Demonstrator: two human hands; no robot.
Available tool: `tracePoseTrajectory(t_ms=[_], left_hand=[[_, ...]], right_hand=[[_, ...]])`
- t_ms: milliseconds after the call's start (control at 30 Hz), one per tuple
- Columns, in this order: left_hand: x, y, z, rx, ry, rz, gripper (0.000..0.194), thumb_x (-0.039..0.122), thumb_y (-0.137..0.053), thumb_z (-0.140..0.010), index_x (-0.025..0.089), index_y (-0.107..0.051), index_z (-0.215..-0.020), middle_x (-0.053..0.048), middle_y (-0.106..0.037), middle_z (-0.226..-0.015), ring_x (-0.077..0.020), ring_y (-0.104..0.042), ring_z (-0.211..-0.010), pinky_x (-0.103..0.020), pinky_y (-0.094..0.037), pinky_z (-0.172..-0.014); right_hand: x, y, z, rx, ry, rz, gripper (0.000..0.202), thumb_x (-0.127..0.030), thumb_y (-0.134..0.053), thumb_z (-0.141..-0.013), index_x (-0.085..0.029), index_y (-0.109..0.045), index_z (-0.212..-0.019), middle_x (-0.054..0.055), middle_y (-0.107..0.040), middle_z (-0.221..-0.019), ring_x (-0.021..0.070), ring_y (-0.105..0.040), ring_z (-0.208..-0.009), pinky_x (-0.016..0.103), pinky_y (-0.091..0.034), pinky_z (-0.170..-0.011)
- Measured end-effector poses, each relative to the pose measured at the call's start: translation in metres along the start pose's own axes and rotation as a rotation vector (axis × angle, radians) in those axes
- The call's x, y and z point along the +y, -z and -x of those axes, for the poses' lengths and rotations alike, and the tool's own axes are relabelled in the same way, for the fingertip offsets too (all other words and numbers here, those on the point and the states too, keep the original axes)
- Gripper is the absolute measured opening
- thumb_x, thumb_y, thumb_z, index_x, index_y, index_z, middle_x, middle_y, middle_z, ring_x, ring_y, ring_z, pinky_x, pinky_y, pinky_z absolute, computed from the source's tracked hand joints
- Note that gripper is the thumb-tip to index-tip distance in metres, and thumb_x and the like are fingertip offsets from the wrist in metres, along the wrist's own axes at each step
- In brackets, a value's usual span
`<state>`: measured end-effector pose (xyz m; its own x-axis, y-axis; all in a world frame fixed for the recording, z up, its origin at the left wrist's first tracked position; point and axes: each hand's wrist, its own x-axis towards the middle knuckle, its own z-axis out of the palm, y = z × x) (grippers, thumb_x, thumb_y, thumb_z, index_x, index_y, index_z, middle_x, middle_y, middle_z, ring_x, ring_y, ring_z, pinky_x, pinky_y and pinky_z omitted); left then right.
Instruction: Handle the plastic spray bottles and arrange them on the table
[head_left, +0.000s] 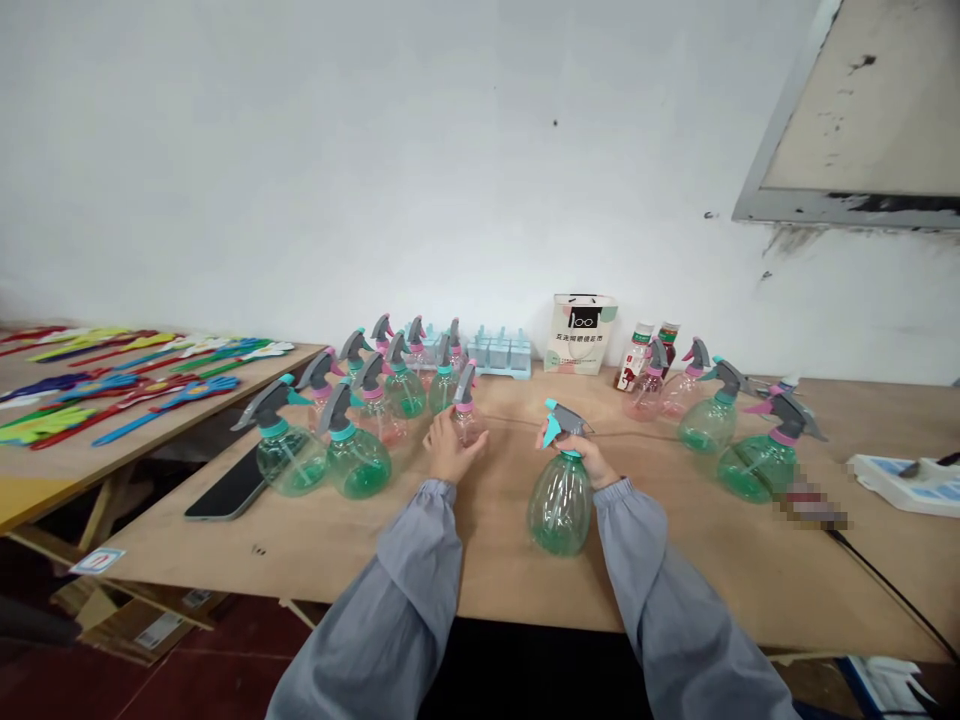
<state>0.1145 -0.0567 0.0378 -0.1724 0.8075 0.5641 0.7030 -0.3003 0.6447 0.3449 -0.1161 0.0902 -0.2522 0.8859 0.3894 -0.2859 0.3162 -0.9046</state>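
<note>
My right hand [589,455] grips the neck of a green spray bottle [559,508] with a grey and turquoise trigger head, upright near the table's front edge. Left of it, my left hand [450,447] is at a small pink spray bottle [468,424] with a grey and pink head; its thumb is spread away from the fingers, which are partly hidden by the hand. Several more green and pink spray bottles stand to the left, the nearest a green one [358,466]. Another group stands at the right, including a green bottle with a pink collar [757,468].
A black phone [229,487] lies on the table [517,600] at the left. Behind are light blue molds [510,354], a paper bag [579,340] and two small labelled bottles [635,358]. A white tray [907,485] and a cable are at the right. Colourful hand-shaped items lie on the left table.
</note>
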Motion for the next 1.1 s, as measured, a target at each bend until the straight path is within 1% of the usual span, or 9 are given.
tracePoseTrajectory(t_ms=[100, 233, 300, 467, 600, 667, 833, 1000, 1100], left_hand=[[0.0, 0.0, 0.0, -0.011, 0.002, -0.002, 0.075, 0.046, -0.073, -0.072, 0.019, -0.043, -0.135, -0.017, -0.055, -0.134, -0.0376, -0.052, -0.127, -0.054, -0.038, -0.105], [0.0, 0.0, 0.001, -0.011, -0.003, -0.019, 0.074, 0.046, -0.071, -0.073, 0.02, -0.043, -0.136, -0.017, -0.056, -0.134, -0.0367, -0.052, -0.127, -0.054, -0.037, -0.105], [0.0, 0.0, 0.001, -0.016, 0.002, -0.036, 0.073, 0.046, -0.07, -0.074, 0.021, -0.042, -0.137, -0.017, -0.056, -0.135, -0.0358, -0.052, -0.127, -0.053, -0.036, -0.106], [0.001, 0.001, 0.001, -0.031, 0.007, -0.058, 0.075, 0.045, -0.07, -0.074, 0.019, -0.041, -0.139, -0.016, -0.056, -0.135, -0.0349, -0.051, -0.128, -0.051, -0.037, -0.106], [0.001, 0.0, 0.001, -0.015, 0.005, -0.063, 0.074, 0.046, -0.07, -0.075, 0.02, -0.042, -0.138, -0.016, -0.056, -0.135, -0.0353, -0.051, -0.128, -0.051, -0.038, -0.105], [0.0, 0.0, 0.001, -0.011, 0.002, -0.063, 0.074, 0.046, -0.07, -0.075, 0.019, -0.043, -0.138, -0.016, -0.056, -0.136, -0.0353, -0.052, -0.128, -0.051, -0.038, -0.105], [0.0, -0.001, 0.001, -0.015, 0.006, -0.063, 0.073, 0.045, -0.071, -0.075, 0.02, -0.043, -0.138, -0.017, -0.056, -0.136, -0.0358, -0.051, -0.129, -0.052, -0.038, -0.105], [-0.002, -0.002, 0.0, -0.025, 0.003, -0.051, 0.074, 0.046, -0.07, -0.075, 0.02, -0.042, -0.138, -0.017, -0.055, -0.136, -0.0358, -0.052, -0.128, -0.053, -0.037, -0.105], [-0.002, -0.002, 0.0, -0.019, -0.005, -0.047, 0.074, 0.046, -0.07, -0.075, 0.02, -0.042, -0.138, -0.016, -0.055, -0.136, -0.0356, -0.052, -0.128, -0.052, -0.038, -0.104]], right_hand=[[-0.002, -0.005, 0.002, 0.001, -0.021, -0.018, 0.027, -0.03, -0.063, -0.061, -0.024, -0.068, -0.087, 0.003, -0.073, -0.082, 0.0248, -0.066, -0.086, 0.041, -0.046, -0.094], [-0.004, -0.005, 0.001, 0.05, -0.014, 0.001, 0.021, -0.029, -0.061, -0.058, -0.023, -0.067, -0.077, 0.001, -0.068, -0.071, 0.0229, -0.063, -0.075, 0.039, -0.046, -0.088], [-0.005, -0.004, 0.001, 0.072, -0.009, 0.017, 0.02, -0.029, -0.061, -0.058, -0.023, -0.067, -0.076, 0.001, -0.068, -0.07, 0.0224, -0.062, -0.075, 0.038, -0.046, -0.087], [-0.001, -0.001, -0.001, 0.089, -0.038, -0.014, 0.022, -0.028, -0.064, -0.059, -0.024, -0.069, -0.08, 0.002, -0.073, -0.082, 0.0248, -0.065, -0.091, 0.038, -0.045, -0.093], [0.004, 0.005, -0.004, 0.197, -0.046, -0.043, 0.02, -0.029, -0.061, -0.058, -0.023, -0.068, -0.076, 0.002, -0.071, -0.073, 0.024, -0.066, -0.082, 0.038, -0.047, -0.088], [0.004, 0.007, -0.005, 0.228, -0.042, -0.031, 0.021, -0.03, -0.06, -0.057, -0.023, -0.068, -0.076, 0.002, -0.071, -0.073, 0.0234, -0.065, -0.081, 0.037, -0.047, -0.085], [0.003, 0.004, -0.003, 0.16, -0.084, -0.016, 0.021, -0.031, -0.062, -0.059, -0.025, -0.066, -0.079, 0.002, -0.072, -0.078, 0.0253, -0.066, -0.092, 0.038, -0.047, -0.088], [0.003, 0.007, -0.006, 0.27, 0.017, 0.006, 0.019, -0.033, -0.058, -0.057, -0.024, -0.063, -0.074, 0.002, -0.069, -0.071, 0.0242, -0.066, -0.081, 0.04, -0.049, -0.087], [0.001, 0.009, -0.007, 0.284, 0.025, 0.002, 0.021, -0.032, -0.059, -0.057, -0.024, -0.063, -0.076, 0.002, -0.07, -0.073, 0.0244, -0.067, -0.083, 0.04, -0.05, -0.086]])
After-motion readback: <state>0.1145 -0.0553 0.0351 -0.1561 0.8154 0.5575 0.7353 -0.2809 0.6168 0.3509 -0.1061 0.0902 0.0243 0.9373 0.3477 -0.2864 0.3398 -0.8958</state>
